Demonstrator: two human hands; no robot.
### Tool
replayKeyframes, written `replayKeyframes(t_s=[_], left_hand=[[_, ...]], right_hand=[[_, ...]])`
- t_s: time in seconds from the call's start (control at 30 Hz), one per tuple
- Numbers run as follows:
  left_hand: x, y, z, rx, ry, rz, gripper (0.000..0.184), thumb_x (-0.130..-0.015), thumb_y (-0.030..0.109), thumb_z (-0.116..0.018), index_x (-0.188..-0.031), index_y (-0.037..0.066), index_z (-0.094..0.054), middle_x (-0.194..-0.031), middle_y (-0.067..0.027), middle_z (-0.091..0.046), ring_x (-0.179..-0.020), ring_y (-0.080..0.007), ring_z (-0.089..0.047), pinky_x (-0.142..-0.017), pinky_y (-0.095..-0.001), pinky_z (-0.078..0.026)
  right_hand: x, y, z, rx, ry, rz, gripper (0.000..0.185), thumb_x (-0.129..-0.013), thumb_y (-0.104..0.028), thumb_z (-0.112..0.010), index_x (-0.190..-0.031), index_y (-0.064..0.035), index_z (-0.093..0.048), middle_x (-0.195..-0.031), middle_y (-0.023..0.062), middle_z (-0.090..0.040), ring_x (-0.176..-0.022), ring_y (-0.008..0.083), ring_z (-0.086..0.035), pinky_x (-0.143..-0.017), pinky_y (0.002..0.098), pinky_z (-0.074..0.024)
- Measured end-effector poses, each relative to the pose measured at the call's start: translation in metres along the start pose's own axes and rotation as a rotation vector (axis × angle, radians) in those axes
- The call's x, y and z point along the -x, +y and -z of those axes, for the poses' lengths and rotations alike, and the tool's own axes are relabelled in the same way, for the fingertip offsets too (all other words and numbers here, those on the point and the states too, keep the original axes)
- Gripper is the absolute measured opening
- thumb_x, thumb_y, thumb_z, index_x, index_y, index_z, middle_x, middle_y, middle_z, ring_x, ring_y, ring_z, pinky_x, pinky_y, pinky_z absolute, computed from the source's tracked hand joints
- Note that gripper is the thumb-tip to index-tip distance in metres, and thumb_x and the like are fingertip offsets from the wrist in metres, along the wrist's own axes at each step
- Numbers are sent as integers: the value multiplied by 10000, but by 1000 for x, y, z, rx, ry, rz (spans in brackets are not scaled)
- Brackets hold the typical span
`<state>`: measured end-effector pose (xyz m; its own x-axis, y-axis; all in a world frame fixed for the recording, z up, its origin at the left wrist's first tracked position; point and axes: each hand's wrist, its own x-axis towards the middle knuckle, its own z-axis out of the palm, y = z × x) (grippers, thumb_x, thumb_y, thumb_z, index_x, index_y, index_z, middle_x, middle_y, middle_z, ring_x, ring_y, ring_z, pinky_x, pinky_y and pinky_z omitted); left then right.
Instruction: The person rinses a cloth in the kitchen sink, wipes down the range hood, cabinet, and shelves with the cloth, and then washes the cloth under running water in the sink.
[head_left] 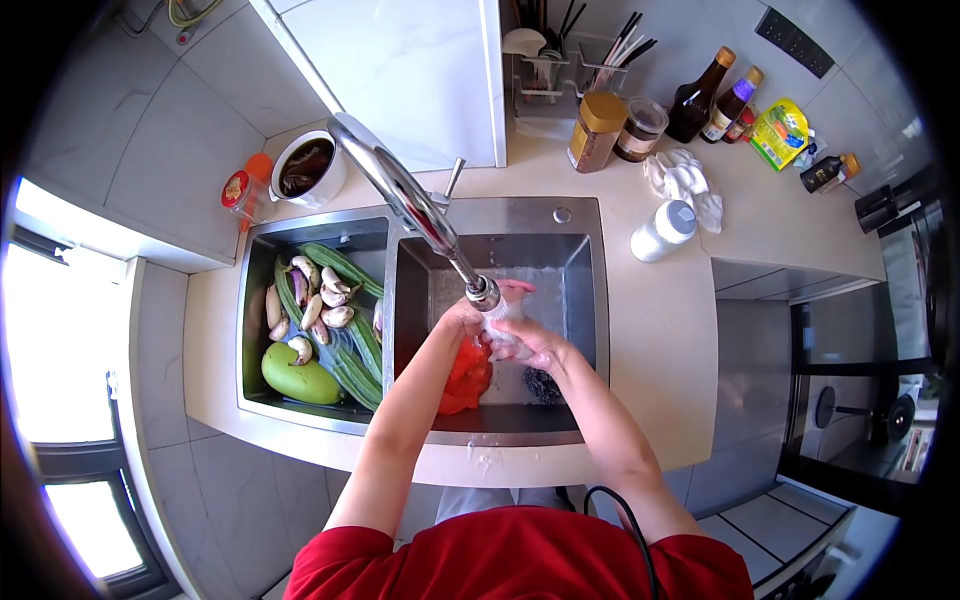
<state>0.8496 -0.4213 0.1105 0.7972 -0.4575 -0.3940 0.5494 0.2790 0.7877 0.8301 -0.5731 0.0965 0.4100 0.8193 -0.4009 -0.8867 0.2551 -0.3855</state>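
Red shirt cloth (520, 555) sits nearest me; beyond, the left hand (463, 316) and right hand (541, 346) curl around a wet white blur (507, 336) under the chrome faucet (400, 190), beside a red bag (467, 378) in the right basin (562, 300). I can't tell whether they grasp anything. Rinsing seems under way, unfinished; luffas (341, 268) lie in the left basin (365, 236), perhaps waiting.

You are holding your left grip (462, 317) and right grip (540, 345) close together under the faucet (405, 200), something whitish and blurred (505, 328) showing between them. Something red and crumpled (466, 380) is lying beside your left grip, a dark scrubber (542, 387) near your right. Ridged green gourds (345, 263) are lying left of both; a white bottle (655, 238) is standing on the counter (660, 350) rightward.
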Motion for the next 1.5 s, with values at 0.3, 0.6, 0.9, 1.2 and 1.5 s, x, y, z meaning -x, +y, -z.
replayKeyframes(t_s=[0.3, 0.6, 0.9, 1.2, 1.5], left_hand=[[-14, 0, -12, -359, 284, 108, 284, -857, 180, -547, -1112, 83, -623, -792, -52, -629, -700, -149, -577, -651, -297, -474], [-50, -99, 37, -980, 784, -178, 438, -859, 399, -570, -1114, 45, -534, -842, -108, -615, -765, -211, -592, -682, -348, -474], [40, -39, 21, 401, 157, 15, 318, -915, 139, -482, -1226, 74, -480, -1137, -88, -576, -1039, -241, -575, -883, -440, -468], [55, -38, 5, 327, 385, 7, 402, -869, 259, -578, -1223, 87, -497, -1184, -59, -545, -1056, -193, -539, -902, -380, -445], [61, -32, 8, -640, 261, -93, 345, -790, 166, -673, -1082, 0, -595, -1013, -77, -618, -905, -180, -594, -777, -314, -477]], right_hand=[[0, -17, -19, 598, 322, -93, 230, -757, -160, -688, -931, -52, -583, -657, 20, -560, -586, 91, -546, -433, 226, -388], [-28, 23, 23, 1393, 570, 393, 393, -672, -188, -732, -992, -16, -584, -821, 126, -652, -715, 203, -648, -624, 350, -520], [9, 7, 17, 351, 624, 266, 303, -896, -289, -557, -1106, -73, -522, -946, 37, -585, -880, 126, -562, -752, 295, -459], [4, -5, 16, 79, 459, 374, 281, -918, -385, -486, -960, -117, -561, -885, 32, -605, -787, 144, -580, -713, 296, -449], [34, -33, -10, 89, 587, 466, 271, -820, -373, -672, -804, -127, -559, -707, 1, -575, -664, 125, -569, -638, 296, -438]])
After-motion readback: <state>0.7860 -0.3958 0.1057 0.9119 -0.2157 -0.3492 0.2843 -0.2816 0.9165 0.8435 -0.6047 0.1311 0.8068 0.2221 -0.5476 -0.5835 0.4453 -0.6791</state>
